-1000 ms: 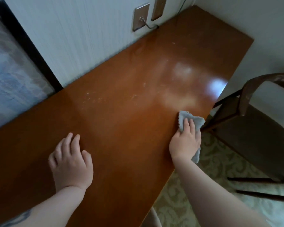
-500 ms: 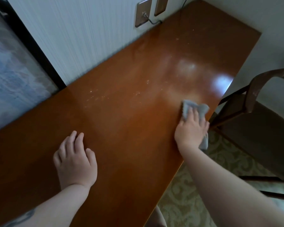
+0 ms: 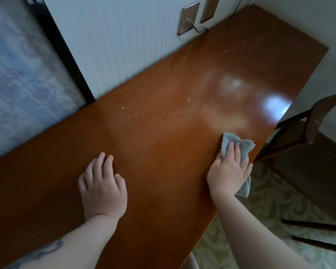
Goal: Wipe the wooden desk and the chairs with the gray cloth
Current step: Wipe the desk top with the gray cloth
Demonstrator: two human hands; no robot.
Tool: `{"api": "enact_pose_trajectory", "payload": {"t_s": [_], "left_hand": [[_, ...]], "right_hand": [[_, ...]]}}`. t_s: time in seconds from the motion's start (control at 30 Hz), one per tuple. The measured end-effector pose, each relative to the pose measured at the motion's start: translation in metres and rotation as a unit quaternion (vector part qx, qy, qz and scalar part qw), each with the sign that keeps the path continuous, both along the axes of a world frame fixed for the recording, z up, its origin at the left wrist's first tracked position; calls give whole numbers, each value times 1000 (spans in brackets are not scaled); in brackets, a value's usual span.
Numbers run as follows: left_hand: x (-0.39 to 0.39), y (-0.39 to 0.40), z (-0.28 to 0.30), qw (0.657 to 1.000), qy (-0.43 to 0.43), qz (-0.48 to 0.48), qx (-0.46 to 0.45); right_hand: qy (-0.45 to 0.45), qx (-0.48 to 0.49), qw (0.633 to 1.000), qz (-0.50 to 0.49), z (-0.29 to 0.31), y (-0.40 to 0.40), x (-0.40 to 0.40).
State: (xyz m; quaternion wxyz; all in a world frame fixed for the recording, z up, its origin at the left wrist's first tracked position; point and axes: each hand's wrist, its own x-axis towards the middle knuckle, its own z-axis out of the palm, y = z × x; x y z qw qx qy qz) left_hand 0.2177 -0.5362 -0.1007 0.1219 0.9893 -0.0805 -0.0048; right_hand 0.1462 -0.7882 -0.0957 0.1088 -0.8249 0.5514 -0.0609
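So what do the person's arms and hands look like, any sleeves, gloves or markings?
Both forearms are bare as far as the frame shows: no sleeves and no gloves. No rings or watch show on the left hand or the right hand. The left forearm carries a dark curling tattoo near the bottom edge, partly cut off; its design cannot be made out.

One head-worn wide-angle view, looking forward and steeply down, close over the table (image 3: 163, 152) toward the wall (image 3: 124, 45).

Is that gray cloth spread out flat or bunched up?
Bunched up. The cloth shows folds and a ragged outline under the right hand, and one end hangs over the desk edge.
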Motion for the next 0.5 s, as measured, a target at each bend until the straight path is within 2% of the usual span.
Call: {"api": "enact_pose_trajectory", "payload": {"t_s": [0.07, 0.13, 0.2, 0.23, 0.27, 0.3, 0.33, 0.43, 0.5], "left_hand": [[0, 0, 0, 1000, 5, 1, 0], [1, 0, 0, 1000, 7, 2, 0], [0, 0, -1, 1000, 7, 1, 4], [0, 0, -1, 1000, 7, 2, 6], [-1, 1, -2, 1000, 9, 5, 8], [0, 0, -2, 1000, 12, 8, 8], [1, 0, -3, 1000, 13, 10, 6], [2, 1, -3, 1000, 3, 3, 8], [2, 1, -4, 1000, 0, 2, 10]], "right_hand": [[-13, -14, 997, 73, 0, 40, -2], [-7, -6, 971, 240, 1, 80, 10], [8, 30, 888, 459, 3, 106, 31], [16, 42, 844, 535, 6, 105, 44], [24, 40, 817, 575, 7, 96, 57], [33, 31, 815, 577, 5, 83, 67], [39, 25, 838, 544, 3, 65, 74], [27, 11, 954, 298, 3, 19, 58], [37, 0, 982, 183, 4, 26, 31]]}}
